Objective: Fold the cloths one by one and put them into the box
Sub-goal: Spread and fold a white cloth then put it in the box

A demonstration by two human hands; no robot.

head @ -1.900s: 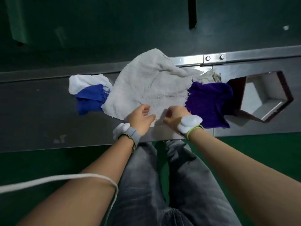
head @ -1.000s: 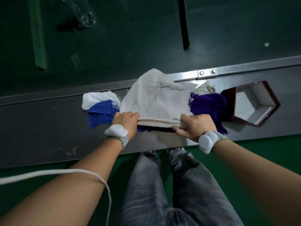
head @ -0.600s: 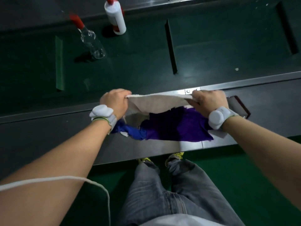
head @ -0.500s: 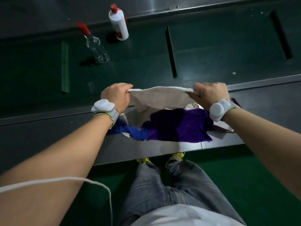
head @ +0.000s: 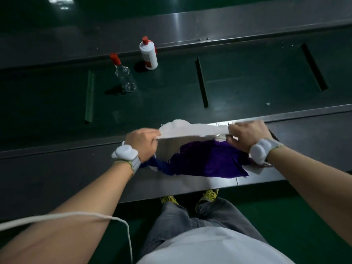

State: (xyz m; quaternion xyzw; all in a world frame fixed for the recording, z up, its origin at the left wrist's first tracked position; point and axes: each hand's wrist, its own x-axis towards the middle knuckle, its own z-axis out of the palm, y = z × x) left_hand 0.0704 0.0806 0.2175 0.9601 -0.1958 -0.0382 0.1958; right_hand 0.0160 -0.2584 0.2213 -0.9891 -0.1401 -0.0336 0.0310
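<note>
Now the white cloth (head: 192, 128) is held up over the surface (head: 76, 168), gripped by the left hand (head: 142, 143) and right hand (head: 245, 135); it seems a fold must be made next

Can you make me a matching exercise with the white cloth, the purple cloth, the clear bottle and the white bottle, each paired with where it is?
1 white cloth
2 purple cloth
3 clear bottle
4 white bottle

a farthest back on the green belt
b lying on the grey ledge
c held up between both hands
d on the belt, nearer

Pairs: 1-c, 2-b, 3-d, 4-a
</note>
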